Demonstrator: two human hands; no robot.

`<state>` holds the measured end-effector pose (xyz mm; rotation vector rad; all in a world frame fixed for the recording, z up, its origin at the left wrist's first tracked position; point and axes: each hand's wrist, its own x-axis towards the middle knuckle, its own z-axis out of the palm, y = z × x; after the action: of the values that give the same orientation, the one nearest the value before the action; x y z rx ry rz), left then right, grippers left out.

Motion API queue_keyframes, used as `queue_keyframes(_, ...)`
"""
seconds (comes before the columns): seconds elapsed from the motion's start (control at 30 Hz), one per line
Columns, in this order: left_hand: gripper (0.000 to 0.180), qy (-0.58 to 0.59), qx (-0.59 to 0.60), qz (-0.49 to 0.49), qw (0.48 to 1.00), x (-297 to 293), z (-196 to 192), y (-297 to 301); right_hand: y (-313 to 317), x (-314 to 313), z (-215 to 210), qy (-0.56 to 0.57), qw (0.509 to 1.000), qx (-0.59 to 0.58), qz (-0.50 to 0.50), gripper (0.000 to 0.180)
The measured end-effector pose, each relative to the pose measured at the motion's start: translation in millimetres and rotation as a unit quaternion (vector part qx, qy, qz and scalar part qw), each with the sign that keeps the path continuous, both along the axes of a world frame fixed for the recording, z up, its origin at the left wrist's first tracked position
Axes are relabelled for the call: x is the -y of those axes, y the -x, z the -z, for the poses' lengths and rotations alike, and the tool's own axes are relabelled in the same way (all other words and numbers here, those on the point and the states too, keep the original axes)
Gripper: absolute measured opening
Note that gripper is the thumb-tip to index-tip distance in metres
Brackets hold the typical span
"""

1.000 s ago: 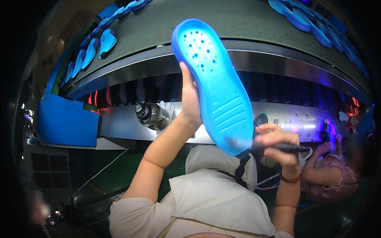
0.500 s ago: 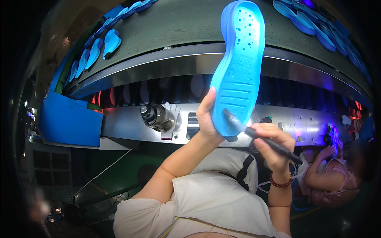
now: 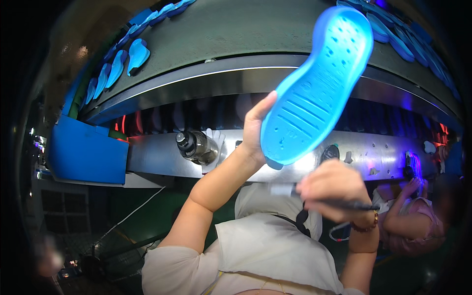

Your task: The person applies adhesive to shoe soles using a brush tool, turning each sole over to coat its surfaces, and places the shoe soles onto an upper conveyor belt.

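Note:
A bright blue shoe sole (image 3: 314,98) is held up over the metal ledge, tilted with its far end to the right. Its hollow side faces me, showing a raised rim, small holes at the far end and grooves nearer. My left hand (image 3: 254,129) grips the sole's near left edge; some fingers are hidden behind it. Below the near end and apart from it, my right hand (image 3: 334,189) is closed around a dark-handled brush (image 3: 282,190). The brush's pale tip points left and is smeared by motion.
Beyond the metal rail (image 3: 236,73) runs a dark belt (image 3: 241,37), with blue soles (image 3: 117,66) at left and more soles (image 3: 400,42) at right. On the ledge (image 3: 152,152) stand a dark-capped bottle (image 3: 195,148) and a dark oval object (image 3: 330,153). A co-worker (image 3: 410,223) sits at right.
The sole has swung to the right at its far end. My right hand has drawn the brush down and away from the sole's surface.

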<state>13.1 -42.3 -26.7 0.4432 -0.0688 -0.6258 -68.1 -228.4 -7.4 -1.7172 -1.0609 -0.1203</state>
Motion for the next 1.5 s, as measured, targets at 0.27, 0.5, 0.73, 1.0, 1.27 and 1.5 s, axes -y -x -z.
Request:
queue_keyframes(0.27, 0.052, -0.305, 0.008, 0.237, 0.922, -2.5, -24.0, 1.3, -3.5, 32.5, -14.9, 0.197, 0.977, -0.074, -0.024, 0.020)
queue_keyframes(0.5, 0.066, -0.464, 0.056, 0.291, 0.835, -4.4, -42.0, 7.4, -1.5, 46.3, -2.0, 0.207, 0.976, -0.070, -0.027, 0.021)
queue_keyframes(0.73, 0.069, -0.458, 0.092, 0.294, 0.834, -14.2, -34.5, 3.9, -15.5, 74.2, -2.3, 0.188, 0.975, -0.118, 0.003, 0.020)
queue_keyframes(1.0, 0.059, -0.140, -0.114, 0.194, 0.964, 2.0, 37.4, 23.5, -2.1, 47.6, 36.4, -0.035, 0.932, -0.331, 0.146, 0.020)
queue_keyframes(1.27, 0.057, -0.136, -0.068, 0.163, 0.975, -26.3, 47.1, 42.4, 6.5, 18.0, 81.3, -0.192, 0.819, -0.229, 0.489, 0.019)
queue_keyframes(1.5, 0.060, -0.029, 0.145, -0.122, 0.981, -120.2, -26.8, -19.4, 12.5, 45.4, 99.1, -0.402, 0.845, -0.289, 0.203, 0.030)
